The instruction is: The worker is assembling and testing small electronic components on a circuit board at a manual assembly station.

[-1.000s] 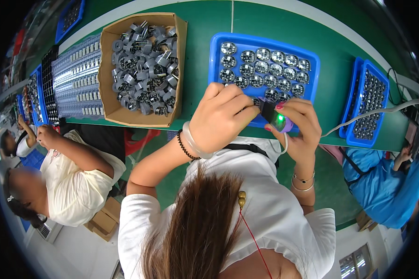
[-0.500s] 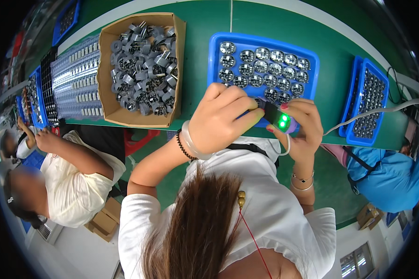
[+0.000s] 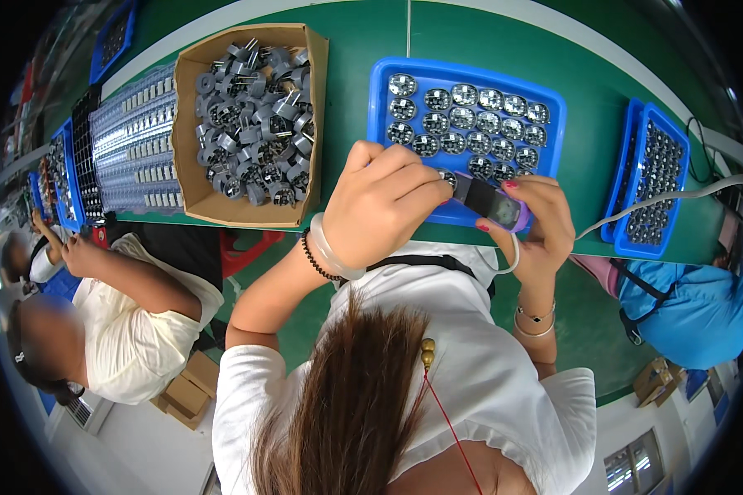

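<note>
My left hand [image 3: 381, 202] is closed, its fingertips pinching a small round circuit board [image 3: 447, 176] at the near edge of the blue tray [image 3: 377, 107]. In my right hand [image 3: 546, 219] is a purple-and-black handheld device [image 3: 494, 203], whose dark end meets the board or lies right beside it; the exact contact is hidden. A pale loop of cord [image 3: 513, 257] hangs below the device. Beyond both hands, several round circuit boards [image 3: 465, 95] lie in rows in the tray.
Left of the tray stands a cardboard box [image 3: 320, 115] full of grey round parts with metal pins. Clear plastic strips [image 3: 136, 140] lie farther left. Stacked blue trays [image 3: 611, 206] and a grey cable [image 3: 660, 198] are at right. A co-worker [image 3: 140, 313] sits at left.
The green lights on the device have gone out. My left hand has drawn slightly left, and the round board shows more plainly between its fingertips and the device.
</note>
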Motion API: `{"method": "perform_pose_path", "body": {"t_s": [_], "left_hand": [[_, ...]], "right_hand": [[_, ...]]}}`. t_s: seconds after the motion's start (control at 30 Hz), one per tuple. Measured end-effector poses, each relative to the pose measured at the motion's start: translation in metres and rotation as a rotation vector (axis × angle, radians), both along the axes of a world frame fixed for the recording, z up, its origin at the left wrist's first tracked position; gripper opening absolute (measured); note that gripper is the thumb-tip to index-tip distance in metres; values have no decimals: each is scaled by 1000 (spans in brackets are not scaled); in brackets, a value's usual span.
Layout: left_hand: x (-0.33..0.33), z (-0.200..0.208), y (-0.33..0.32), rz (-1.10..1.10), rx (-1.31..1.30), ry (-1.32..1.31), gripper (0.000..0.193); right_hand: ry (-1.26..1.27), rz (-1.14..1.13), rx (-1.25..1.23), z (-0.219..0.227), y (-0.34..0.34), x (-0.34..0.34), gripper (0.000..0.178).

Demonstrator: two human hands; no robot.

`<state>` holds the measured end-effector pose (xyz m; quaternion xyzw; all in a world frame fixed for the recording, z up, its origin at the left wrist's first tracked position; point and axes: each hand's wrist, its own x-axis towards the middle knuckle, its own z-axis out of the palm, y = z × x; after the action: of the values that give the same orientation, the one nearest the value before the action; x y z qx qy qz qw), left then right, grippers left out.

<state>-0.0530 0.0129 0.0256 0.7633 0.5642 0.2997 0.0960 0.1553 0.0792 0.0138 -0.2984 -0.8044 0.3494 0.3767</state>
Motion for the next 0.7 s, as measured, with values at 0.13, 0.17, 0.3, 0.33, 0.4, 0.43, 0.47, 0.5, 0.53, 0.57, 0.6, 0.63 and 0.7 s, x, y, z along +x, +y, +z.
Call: {"method": "perform_pose_path", "body": {"t_s": [0.13,0.17,0.3,0.33,0.4,0.43,0.47,0.5,0.53,0.57,0.6,0.63,0.7], "left_hand": [[0,-7,2,6,1,12,17],[-2,-8,0,10,-15,54,17],[-7,-15,-1,29,-17,142,17],[-7,-17,-2,30,-18,142,17],[-7,-20,-2,29,-79,173,17],[-7,-20,-2,29,-78,173,17],[-8,-20,-2,36,-76,174,16],[-8,-19,-2,43,-73,175,15],[-8,-17,-1,43,-73,175,15],[-9,-13,1,62,-92,120,15],[-9,-9,3,80,-111,64,14],[-9,-7,5,81,-110,65,14],[-8,-5,10,149,-79,102,13]], "right_hand": [[20,-52,-17,-1,-1,5,50],[31,-66,-16,-1,0,7,50],[56,-107,-24,0,4,13,49],[47,-111,-21,0,5,13,49],[40,-114,-16,0,6,13,49],[47,-100,-20,1,6,12,50],[54,-87,-23,1,6,12,50],[54,-87,-23,0,6,12,50],[55,-80,-28,0,6,12,50],[56,-72,-32,-1,6,12,50],[56,-72,-32,0,6,12,50],[48,-65,-34,0,6,12,50],[39,-57,-34,2,7,10,50]]}}
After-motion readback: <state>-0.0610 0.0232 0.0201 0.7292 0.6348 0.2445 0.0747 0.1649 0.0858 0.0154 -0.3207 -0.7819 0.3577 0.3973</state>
